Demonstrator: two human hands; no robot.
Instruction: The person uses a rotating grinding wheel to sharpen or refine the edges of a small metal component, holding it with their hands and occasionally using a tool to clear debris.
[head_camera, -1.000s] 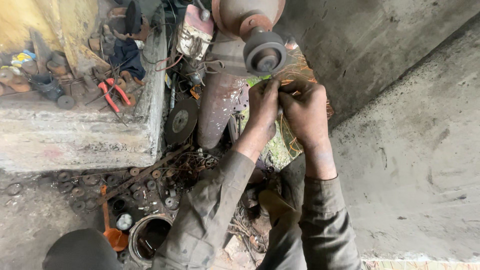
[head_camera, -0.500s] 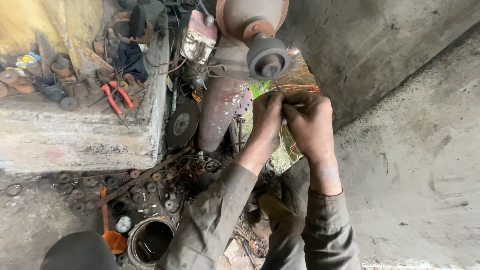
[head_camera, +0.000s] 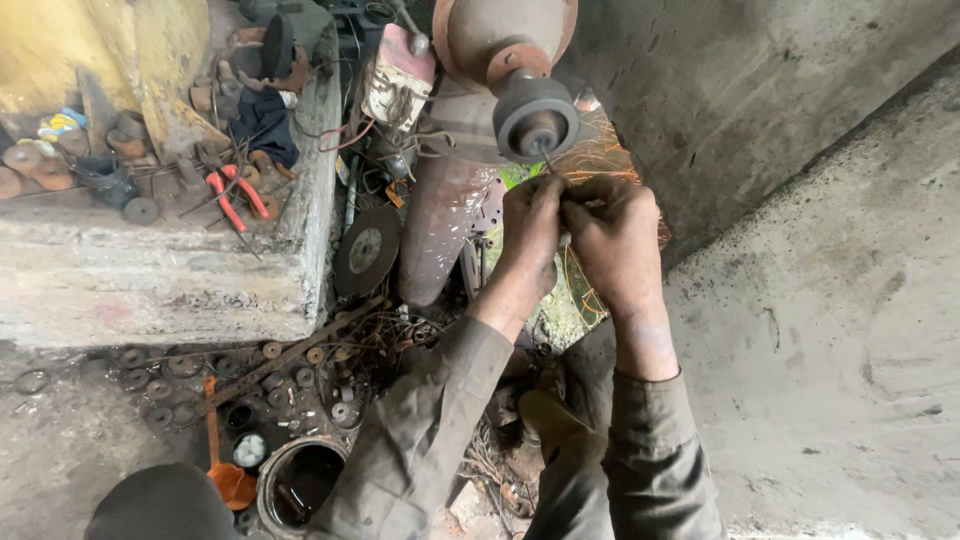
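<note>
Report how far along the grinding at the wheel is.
Done: cannot tell; the piece is hidden in the hands. In hand: left hand and right hand together press a thin metal piece against the grinding wheel, with sparks flying. Left: nothing shows how much remains; the red pliers lie untouched on the ledge.

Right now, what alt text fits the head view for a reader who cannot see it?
Two hands, left hand and right hand, press a thin metal piece against a grinding wheel, throwing sparks. Red pliers lie on a concrete ledge.
</note>
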